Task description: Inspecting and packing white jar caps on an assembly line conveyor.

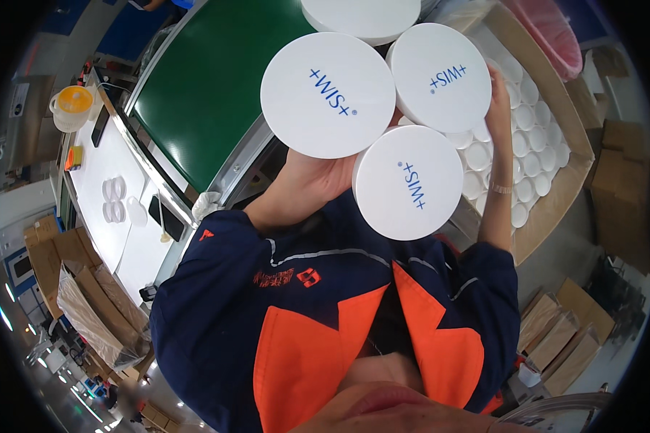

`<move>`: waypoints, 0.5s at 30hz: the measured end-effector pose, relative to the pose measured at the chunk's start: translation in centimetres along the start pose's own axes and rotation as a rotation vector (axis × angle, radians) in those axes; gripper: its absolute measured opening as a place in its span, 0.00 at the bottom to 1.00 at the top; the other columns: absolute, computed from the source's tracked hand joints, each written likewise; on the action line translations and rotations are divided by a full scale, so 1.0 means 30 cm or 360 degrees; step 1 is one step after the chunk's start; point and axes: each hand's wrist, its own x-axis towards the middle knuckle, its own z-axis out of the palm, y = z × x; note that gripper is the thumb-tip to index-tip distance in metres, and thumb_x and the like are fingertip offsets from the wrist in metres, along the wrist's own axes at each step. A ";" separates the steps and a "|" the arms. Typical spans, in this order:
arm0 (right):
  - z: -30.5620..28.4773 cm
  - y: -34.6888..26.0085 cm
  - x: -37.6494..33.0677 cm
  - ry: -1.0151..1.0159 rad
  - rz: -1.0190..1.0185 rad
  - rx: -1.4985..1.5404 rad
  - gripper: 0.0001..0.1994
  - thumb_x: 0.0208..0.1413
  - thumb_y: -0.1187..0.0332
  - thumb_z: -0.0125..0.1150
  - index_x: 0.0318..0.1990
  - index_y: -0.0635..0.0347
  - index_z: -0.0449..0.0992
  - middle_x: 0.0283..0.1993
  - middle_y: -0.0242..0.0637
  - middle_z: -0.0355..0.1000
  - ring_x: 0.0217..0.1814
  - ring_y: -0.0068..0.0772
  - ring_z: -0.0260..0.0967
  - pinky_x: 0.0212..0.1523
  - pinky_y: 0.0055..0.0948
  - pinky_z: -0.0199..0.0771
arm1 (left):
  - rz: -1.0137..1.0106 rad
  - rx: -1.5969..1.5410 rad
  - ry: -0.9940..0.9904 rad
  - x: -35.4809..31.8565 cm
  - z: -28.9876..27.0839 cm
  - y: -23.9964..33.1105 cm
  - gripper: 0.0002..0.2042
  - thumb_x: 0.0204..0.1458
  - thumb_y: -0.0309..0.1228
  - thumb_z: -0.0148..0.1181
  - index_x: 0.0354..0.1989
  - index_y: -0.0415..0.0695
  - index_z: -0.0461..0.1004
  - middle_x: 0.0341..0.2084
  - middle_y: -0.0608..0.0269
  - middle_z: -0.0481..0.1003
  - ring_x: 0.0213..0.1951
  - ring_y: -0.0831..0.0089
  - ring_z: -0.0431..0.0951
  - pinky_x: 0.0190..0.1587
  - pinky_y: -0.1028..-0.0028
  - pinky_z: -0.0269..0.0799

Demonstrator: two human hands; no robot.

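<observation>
Smooth white round discs (328,94) between hands (326,175)

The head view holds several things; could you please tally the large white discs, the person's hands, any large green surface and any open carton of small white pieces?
Large white discs: 4, one cut off by the upper edge
Hands (left hand, right hand): 2
Green surface: 1
Open carton: 1
Total: 8
</observation>
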 end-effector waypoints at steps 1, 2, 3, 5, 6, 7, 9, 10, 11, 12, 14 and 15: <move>0.010 -0.169 -0.072 -0.0214 -0.0012 0.0242 0.21 0.63 0.59 0.50 0.54 0.69 0.67 0.50 0.46 0.71 0.51 0.35 0.70 0.54 0.31 0.68 | 0.0010 -0.0042 0.0007 0.006 0.002 -0.002 0.21 0.56 0.27 0.56 0.57 0.35 0.62 0.52 0.48 0.69 0.53 0.60 0.72 0.54 0.64 0.72; 0.014 -0.281 -0.155 -0.0410 -0.0012 0.0481 0.20 0.64 0.60 0.49 0.53 0.70 0.68 0.47 0.43 0.73 0.49 0.32 0.71 0.52 0.29 0.68 | 0.0001 -0.0089 0.0004 0.014 0.003 -0.005 0.21 0.56 0.27 0.56 0.57 0.35 0.62 0.52 0.48 0.69 0.53 0.60 0.72 0.54 0.63 0.72; 0.028 -0.329 -0.232 -0.0553 0.0097 0.0910 0.21 0.64 0.58 0.49 0.51 0.70 0.69 0.43 0.41 0.74 0.47 0.30 0.71 0.51 0.29 0.69 | -0.0013 -0.0135 0.0000 0.034 0.008 -0.023 0.21 0.56 0.27 0.56 0.57 0.35 0.62 0.52 0.48 0.69 0.53 0.60 0.72 0.54 0.63 0.72; 0.060 -0.440 -0.335 -0.0728 0.0175 0.1578 0.26 0.57 0.51 0.58 0.48 0.70 0.70 0.41 0.37 0.74 0.46 0.28 0.72 0.50 0.27 0.69 | -0.0044 -0.0223 -0.0003 0.042 0.005 -0.024 0.22 0.56 0.27 0.56 0.57 0.35 0.61 0.52 0.48 0.69 0.53 0.59 0.72 0.54 0.63 0.72; 0.053 -0.386 -0.384 -0.0801 0.0367 0.1436 0.29 0.53 0.51 0.64 0.51 0.71 0.70 0.45 0.38 0.73 0.50 0.29 0.71 0.52 0.28 0.69 | -0.0067 -0.0270 -0.0006 0.046 0.007 -0.026 0.22 0.56 0.28 0.56 0.57 0.35 0.61 0.52 0.48 0.69 0.53 0.59 0.72 0.54 0.62 0.72; 0.096 -0.467 -0.396 -0.0777 0.0379 0.1822 0.32 0.49 0.53 0.68 0.54 0.71 0.69 0.48 0.39 0.73 0.54 0.30 0.69 0.54 0.29 0.68 | -0.0049 -0.0288 0.0017 0.041 0.002 -0.024 0.22 0.56 0.28 0.56 0.57 0.35 0.61 0.52 0.48 0.69 0.53 0.59 0.72 0.55 0.62 0.72; 0.138 -0.549 -0.417 -0.0637 0.0384 0.2042 0.36 0.46 0.54 0.71 0.57 0.71 0.66 0.52 0.41 0.72 0.56 0.32 0.68 0.56 0.31 0.67 | -0.0014 -0.0350 0.0055 0.066 0.004 -0.050 0.22 0.56 0.28 0.56 0.58 0.34 0.61 0.52 0.47 0.69 0.54 0.59 0.72 0.55 0.62 0.72; 0.137 -0.552 -0.427 -0.0613 0.0388 0.2039 0.36 0.46 0.54 0.71 0.57 0.71 0.66 0.52 0.41 0.72 0.56 0.32 0.68 0.56 0.31 0.67 | -0.0028 -0.0394 0.0057 0.059 0.004 -0.045 0.22 0.56 0.28 0.56 0.58 0.34 0.61 0.52 0.47 0.68 0.54 0.58 0.72 0.55 0.61 0.72; 0.136 -0.554 -0.435 -0.0573 0.0486 0.2112 0.36 0.46 0.54 0.71 0.57 0.70 0.65 0.53 0.41 0.71 0.56 0.33 0.68 0.57 0.32 0.67 | -0.0037 -0.0437 0.0062 0.081 0.009 -0.068 0.22 0.56 0.28 0.56 0.58 0.34 0.61 0.52 0.47 0.68 0.54 0.58 0.72 0.55 0.61 0.72; 0.136 -0.555 -0.439 -0.0537 0.0585 0.2184 0.37 0.45 0.54 0.72 0.58 0.70 0.64 0.54 0.41 0.70 0.57 0.33 0.68 0.58 0.33 0.66 | -0.0042 -0.0478 0.0070 0.074 -0.001 -0.050 0.22 0.56 0.29 0.56 0.58 0.34 0.61 0.52 0.47 0.68 0.54 0.58 0.72 0.55 0.61 0.72; 0.140 -0.564 -0.441 -0.0518 0.0586 0.2190 0.38 0.45 0.54 0.71 0.59 0.70 0.63 0.54 0.41 0.70 0.57 0.33 0.68 0.57 0.33 0.68 | -0.0043 -0.0551 0.0094 0.093 0.004 -0.069 0.22 0.57 0.29 0.55 0.58 0.34 0.61 0.52 0.47 0.68 0.54 0.57 0.71 0.56 0.60 0.72; 0.142 -0.570 -0.438 -0.0508 0.0583 0.2194 0.38 0.46 0.53 0.71 0.59 0.69 0.62 0.54 0.41 0.69 0.57 0.33 0.67 0.55 0.33 0.69 | -0.0040 -0.0587 0.0107 0.098 0.008 -0.078 0.22 0.57 0.29 0.55 0.58 0.34 0.61 0.52 0.46 0.68 0.54 0.57 0.71 0.56 0.60 0.72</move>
